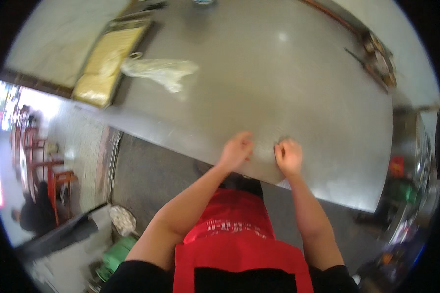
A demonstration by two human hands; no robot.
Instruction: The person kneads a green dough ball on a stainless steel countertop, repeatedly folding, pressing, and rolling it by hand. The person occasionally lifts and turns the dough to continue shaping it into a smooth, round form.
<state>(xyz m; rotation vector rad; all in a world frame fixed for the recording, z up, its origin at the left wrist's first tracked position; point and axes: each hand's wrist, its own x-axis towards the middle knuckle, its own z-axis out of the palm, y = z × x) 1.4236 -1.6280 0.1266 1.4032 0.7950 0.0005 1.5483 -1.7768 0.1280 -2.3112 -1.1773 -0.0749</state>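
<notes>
My left hand, fingers loosely curled, is over the near edge of a grey metal tabletop, with nothing seen in it. To its right, my right hand is curled with its thumb side towards the left hand; no object shows in it. A gap of bare tabletop lies between the two hands. Farther off to the upper left, a crumpled clear plastic bag lies beside a long tray of pale yellow food, partly under shiny film. I wear a red apron with writing on it.
At the table's upper right lies a cluster of items with a thin dark tool. A bowl-like item is cut off at the top. Below left stand a green container and wooden stools; a person in dark clothes is beyond.
</notes>
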